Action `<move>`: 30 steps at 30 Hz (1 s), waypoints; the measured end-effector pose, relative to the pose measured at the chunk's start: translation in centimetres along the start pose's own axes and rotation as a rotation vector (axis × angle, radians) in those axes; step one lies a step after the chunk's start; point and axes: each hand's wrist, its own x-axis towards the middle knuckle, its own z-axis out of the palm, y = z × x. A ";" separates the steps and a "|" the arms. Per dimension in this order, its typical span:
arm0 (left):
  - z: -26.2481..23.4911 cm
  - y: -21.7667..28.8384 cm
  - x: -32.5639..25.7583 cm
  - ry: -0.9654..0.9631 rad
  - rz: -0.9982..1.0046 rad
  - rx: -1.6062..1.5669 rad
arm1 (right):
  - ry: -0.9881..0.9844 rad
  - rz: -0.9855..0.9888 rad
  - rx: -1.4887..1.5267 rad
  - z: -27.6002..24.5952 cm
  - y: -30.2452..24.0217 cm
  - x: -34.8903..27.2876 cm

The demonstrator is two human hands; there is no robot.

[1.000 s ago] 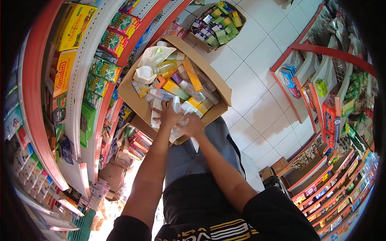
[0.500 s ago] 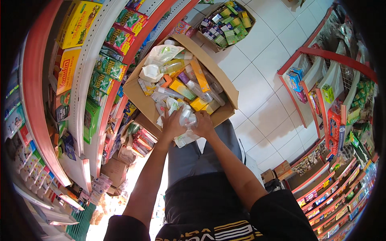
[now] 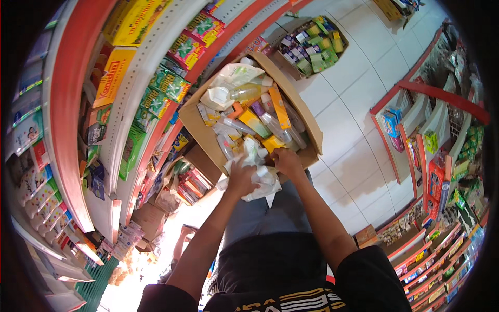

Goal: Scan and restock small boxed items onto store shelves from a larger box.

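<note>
A crumpled white plastic bag (image 3: 265, 183) with green print lies over the near rim of an open cardboard box (image 3: 200, 127). My left hand (image 3: 242, 178) is closed on the bag, thumb and fingers pressing into it. Beside it on the right, my right hand (image 3: 287, 161) is closed in a pinch at the box's near edge; what sits between its fingertips is hidden. Inside the box lie clear bottles (image 3: 274, 127), an orange carton (image 3: 279, 107), a yellow carton (image 3: 253, 121) and another white plastic package (image 3: 235, 76).
Shelves with red edges and packets (image 3: 171, 86) rise close on my left. Beyond the box, a second carton (image 3: 312, 49) of small boxes stands on the white tiled floor (image 3: 343, 125). A display rack (image 3: 410, 130) stands right. Someone's bare leg (image 3: 183, 240) shows at lower left.
The white plastic bag has spread out and hangs further over the near rim. My right hand has come off its side, fingers now curled together. The whole view has shifted slightly.
</note>
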 end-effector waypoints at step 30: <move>1.9 3.4 -2.0 0.256 0.007 -0.200 | 0.033 0.102 -0.079 5.4 -3.2 6.6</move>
